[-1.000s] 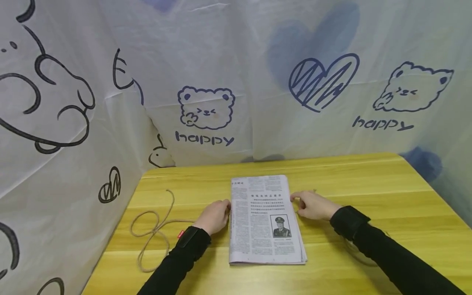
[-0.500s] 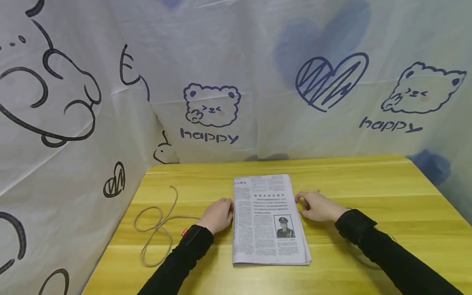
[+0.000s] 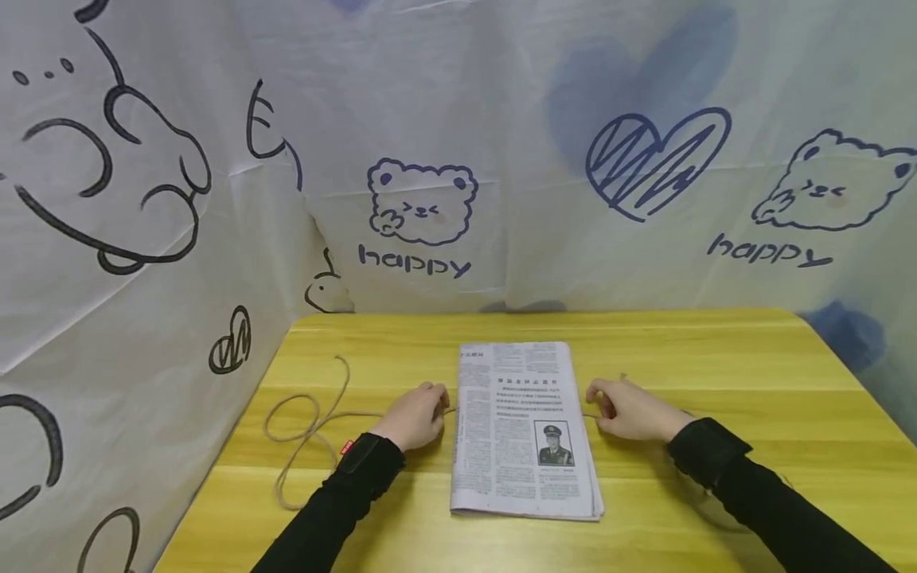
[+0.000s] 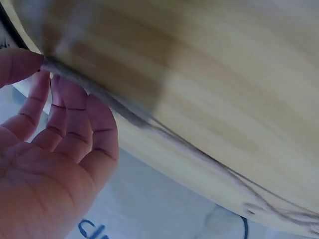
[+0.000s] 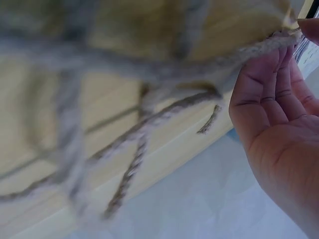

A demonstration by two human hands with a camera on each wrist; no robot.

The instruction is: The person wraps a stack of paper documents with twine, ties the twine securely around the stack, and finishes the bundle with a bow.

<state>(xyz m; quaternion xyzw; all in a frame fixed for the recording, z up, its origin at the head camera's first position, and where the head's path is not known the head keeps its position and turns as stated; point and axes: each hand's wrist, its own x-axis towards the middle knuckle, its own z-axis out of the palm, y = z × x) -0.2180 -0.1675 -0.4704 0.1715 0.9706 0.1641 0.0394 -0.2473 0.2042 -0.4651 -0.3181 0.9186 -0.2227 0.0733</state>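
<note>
A folded newspaper (image 3: 520,430) is laid flat at the near middle of the bench (image 3: 716,358), and a length of twine (image 3: 308,422) is passed beneath it, apparently so that a free run emerges on each side. On the left, the twine is pinched between thumb and fingertips (image 4: 47,74) of the left hand (image 3: 415,415), just beside the paper's left edge; the remaining fingers are loosely extended. On the right, the twine is likewise nipped at the fingertips (image 5: 291,47) of the right hand (image 3: 634,410), the palm being held open. Both forearms are rested low on the bench, wrists turned inward. Slack twine is looped further left. A printed curtain (image 3: 458,159) is hung behind.
</note>
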